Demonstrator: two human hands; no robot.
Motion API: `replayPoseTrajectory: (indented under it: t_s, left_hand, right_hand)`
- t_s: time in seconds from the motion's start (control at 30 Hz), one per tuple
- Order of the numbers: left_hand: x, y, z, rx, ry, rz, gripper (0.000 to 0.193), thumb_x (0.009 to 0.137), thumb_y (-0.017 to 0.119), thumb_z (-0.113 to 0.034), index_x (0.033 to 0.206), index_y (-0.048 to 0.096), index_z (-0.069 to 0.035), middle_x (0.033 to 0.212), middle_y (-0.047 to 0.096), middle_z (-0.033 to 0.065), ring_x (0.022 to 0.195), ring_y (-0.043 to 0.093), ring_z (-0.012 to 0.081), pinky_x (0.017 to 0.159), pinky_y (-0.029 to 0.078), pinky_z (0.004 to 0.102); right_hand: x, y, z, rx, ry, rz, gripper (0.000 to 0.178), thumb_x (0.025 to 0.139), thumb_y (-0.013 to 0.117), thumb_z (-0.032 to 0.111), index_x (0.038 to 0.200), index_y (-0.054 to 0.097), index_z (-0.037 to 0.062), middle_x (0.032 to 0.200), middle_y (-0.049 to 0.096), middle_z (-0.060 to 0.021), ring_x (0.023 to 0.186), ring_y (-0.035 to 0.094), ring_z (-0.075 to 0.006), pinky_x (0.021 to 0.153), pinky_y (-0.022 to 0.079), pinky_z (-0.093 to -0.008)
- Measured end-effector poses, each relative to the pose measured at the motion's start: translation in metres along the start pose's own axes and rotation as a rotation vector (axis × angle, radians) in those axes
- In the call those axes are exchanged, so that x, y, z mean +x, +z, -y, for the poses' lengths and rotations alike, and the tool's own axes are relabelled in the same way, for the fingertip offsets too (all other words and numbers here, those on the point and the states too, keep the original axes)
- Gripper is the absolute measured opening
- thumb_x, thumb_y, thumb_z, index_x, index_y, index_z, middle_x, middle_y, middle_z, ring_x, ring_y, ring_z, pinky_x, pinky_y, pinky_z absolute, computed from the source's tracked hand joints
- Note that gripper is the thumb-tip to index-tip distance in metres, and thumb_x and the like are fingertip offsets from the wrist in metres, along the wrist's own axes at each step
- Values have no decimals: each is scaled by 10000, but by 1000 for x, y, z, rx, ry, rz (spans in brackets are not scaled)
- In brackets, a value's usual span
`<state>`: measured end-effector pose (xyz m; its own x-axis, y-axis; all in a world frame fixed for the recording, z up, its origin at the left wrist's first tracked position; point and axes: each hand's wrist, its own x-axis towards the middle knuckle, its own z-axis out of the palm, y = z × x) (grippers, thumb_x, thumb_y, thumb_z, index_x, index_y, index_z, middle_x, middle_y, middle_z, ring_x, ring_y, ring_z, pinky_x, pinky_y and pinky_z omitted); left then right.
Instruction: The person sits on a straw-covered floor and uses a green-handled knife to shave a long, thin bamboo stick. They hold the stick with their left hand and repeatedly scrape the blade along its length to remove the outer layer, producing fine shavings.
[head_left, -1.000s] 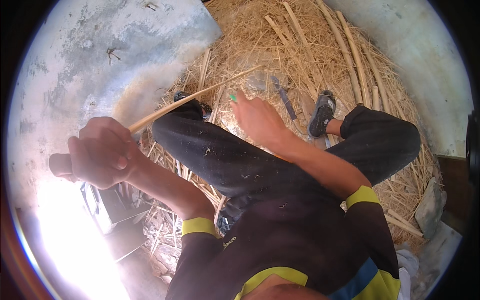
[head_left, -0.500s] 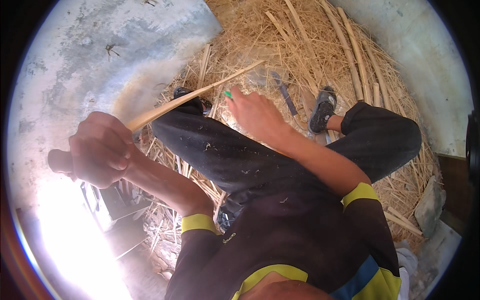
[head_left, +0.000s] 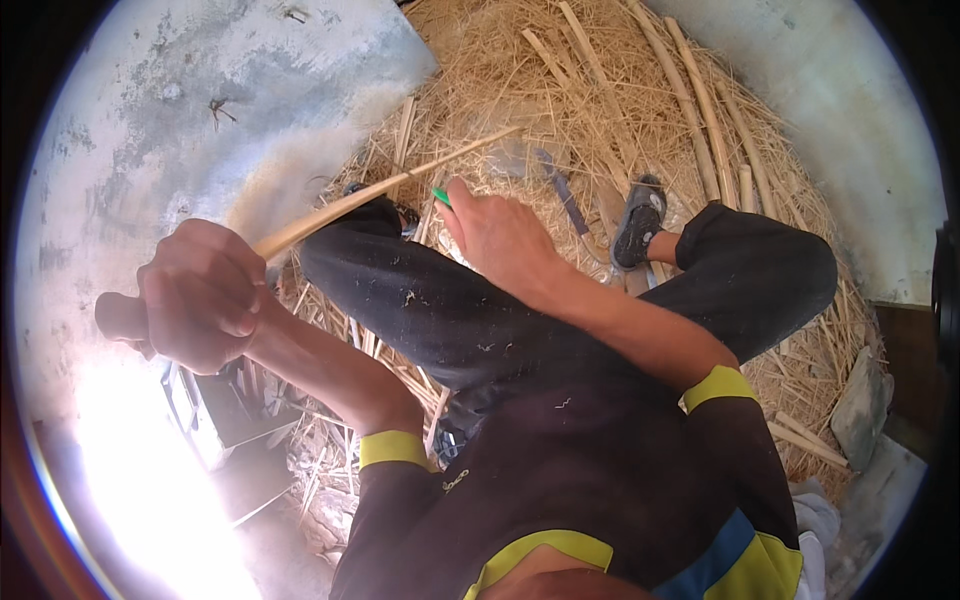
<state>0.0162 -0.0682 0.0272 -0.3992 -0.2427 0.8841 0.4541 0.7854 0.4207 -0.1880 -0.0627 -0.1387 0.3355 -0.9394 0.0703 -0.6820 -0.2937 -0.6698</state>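
A long pale strip of bamboo or wood (head_left: 345, 208) slants up and away from my left hand (head_left: 200, 295), tapering to a thin far end. My left fist is wrapped round its thick near end, which sticks out beyond the fist. Just below the strip's far half is my right hand (head_left: 500, 235), its fingers closed on a small green object (head_left: 441, 196). Only a bit of the green shows past the thumb, and the rest is hidden. My left leg (head_left: 420, 290) lies bent beneath the strip.
Shavings and thin strips (head_left: 480, 60) litter the ground ahead. A dark-handled blade tool (head_left: 565, 190) lies beside my right shoe (head_left: 640, 222). Long poles (head_left: 700, 110) rest at the far right. Pale walls (head_left: 230, 110) stand on both sides, with a flat stone (head_left: 861, 410) at right.
My right hand has shifted slightly left and down, and more of the green object shows. My left hand keeps its grip on the strip, almost still.
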Motion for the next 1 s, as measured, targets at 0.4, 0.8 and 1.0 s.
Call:
replayPoseTrajectory:
  t_s: [0.4,0.8,1.0]
  left_hand:
    - [7,2,8,86,33,-87,310,988,244,-86,735,420,-58,448,388,28,307,352,101,264,342,220]
    - [13,31,6,652,-14,-871,269,850,521,10,695,361,-141,396,264,-21,303,212,64,309,297,245]
    - [19,61,10,955,4,-1131,259,847,556,-16,702,355,-93,419,297,-13,293,261,72,337,425,247]
  right_hand:
    - [11,65,-108,-171,111,-50,217,914,471,77,1028,534,-97,655,617,-201,631,667,-326,556,551,-432]
    - [0,7,-22,-8,238,57,319,960,452,219,1054,497,-83,737,639,-247,723,664,-406,625,537,-495]
    - [-14,-26,28,271,36,-39,260,960,478,225,1008,493,-29,604,578,-246,609,610,-433,547,472,-499]
